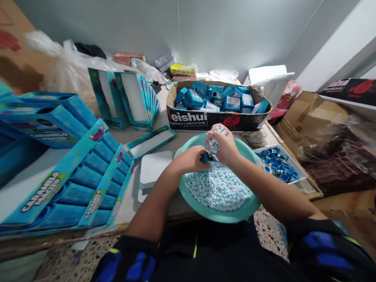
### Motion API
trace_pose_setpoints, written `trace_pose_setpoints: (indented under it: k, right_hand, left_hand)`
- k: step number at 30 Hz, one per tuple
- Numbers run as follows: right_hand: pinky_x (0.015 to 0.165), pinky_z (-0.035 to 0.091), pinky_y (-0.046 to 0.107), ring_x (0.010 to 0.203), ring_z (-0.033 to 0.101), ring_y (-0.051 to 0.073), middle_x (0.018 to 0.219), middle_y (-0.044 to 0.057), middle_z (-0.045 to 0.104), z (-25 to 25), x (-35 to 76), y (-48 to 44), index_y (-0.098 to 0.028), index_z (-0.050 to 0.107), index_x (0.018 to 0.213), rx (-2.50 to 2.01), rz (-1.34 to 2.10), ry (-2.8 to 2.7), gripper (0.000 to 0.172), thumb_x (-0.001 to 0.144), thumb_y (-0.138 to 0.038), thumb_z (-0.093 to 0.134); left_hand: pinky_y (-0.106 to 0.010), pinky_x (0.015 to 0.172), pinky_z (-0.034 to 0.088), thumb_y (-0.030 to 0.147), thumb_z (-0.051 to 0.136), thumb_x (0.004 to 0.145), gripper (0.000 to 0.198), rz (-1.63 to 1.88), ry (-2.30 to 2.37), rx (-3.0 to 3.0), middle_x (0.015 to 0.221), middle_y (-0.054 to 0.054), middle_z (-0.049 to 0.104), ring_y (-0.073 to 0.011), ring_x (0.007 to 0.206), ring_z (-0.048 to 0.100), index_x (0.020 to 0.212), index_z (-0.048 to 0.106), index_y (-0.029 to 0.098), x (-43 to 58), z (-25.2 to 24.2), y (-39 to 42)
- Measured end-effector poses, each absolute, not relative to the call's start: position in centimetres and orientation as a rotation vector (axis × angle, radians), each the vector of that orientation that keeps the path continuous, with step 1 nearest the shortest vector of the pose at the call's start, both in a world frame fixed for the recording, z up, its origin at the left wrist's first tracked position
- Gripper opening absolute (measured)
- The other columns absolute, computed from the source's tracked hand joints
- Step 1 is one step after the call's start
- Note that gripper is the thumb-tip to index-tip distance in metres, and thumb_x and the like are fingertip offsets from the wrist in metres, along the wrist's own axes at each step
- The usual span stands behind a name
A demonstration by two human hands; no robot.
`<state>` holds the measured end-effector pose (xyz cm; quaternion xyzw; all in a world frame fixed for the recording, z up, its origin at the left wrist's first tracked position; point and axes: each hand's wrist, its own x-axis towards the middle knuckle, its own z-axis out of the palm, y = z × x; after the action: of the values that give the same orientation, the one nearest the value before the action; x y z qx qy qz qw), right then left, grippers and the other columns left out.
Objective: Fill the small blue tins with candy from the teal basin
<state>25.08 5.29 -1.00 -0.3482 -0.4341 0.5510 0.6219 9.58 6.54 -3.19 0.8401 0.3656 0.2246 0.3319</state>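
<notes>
Hands together over teal basin [212,215] of pale blue candies [217,188], center frame; left hand [190,159] grips small blue tube [206,158], right hand [221,145] clutches candies.

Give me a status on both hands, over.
Left hand gripping small blue tube. Right hand cupping pale blue candies over teal plastic basin. White tray of blue caps beside basin.

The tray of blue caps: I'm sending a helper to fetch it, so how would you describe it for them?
Find the big teal basin heaped with pale blue candies. Just to its right, below the black Weishui box, sits a shallow white tray. It alone holds loose round blue caps, spread flat rather than piled.
</notes>
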Motion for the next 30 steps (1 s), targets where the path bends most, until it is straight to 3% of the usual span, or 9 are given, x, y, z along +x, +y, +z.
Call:
trace_pose_setpoints:
  k: [5,13,22,30]
  right_hand:
    - [0.052,0.042,0.026,0.054,0.050,0.012,0.067,-0.008,0.050,-2.6,25.0,5.6,-0.027,0.043,0.085,-0.850,1.238,-0.949,0.038,0.070,-0.039,0.075]
    - [0.056,0.045,0.026,0.057,0.052,0.013,0.064,-0.008,0.051,-2.6,25.0,6.1,-0.026,0.049,0.083,-0.806,1.291,-0.959,0.036,0.070,-0.039,0.080]
    - [0.055,0.045,0.024,0.056,0.056,0.013,0.063,-0.007,0.059,-1.8,25.0,5.6,-0.024,0.053,0.082,-0.711,1.334,-0.957,0.031,0.072,-0.037,0.080]
    - [0.057,0.048,0.023,0.063,0.063,0.015,0.068,-0.006,0.062,-1.6,25.2,5.7,-0.024,0.051,0.082,-0.729,1.348,-0.927,0.033,0.070,-0.034,0.080]
  left_hand:
    - [-0.037,0.081,0.054,0.029,0.078,0.079,0.027,0.459,0.937,2.206,0.107,-0.004,0.076,-0.0280,0.097,0.072,0.105,0.075,0.021,9.5,-2.7,6.4]
    - [-0.036,0.085,0.056,0.027,0.072,0.082,0.021,0.439,0.963,2.177,0.102,-0.001,0.076,-0.0275,0.099,0.072,0.102,0.073,0.020,9.4,-2.5,6.6]
    - [-0.043,0.098,0.057,0.034,0.074,0.079,0.052,0.504,0.849,2.103,0.129,-0.010,0.073,-0.0344,0.117,0.068,0.128,0.065,0.019,9.3,-2.6,6.9]
    - [-0.046,0.112,0.051,0.033,0.071,0.086,0.057,0.592,0.753,2.061,0.139,-0.009,0.068,-0.0350,0.129,0.063,0.140,0.061,0.020,9.1,-3.3,7.0]
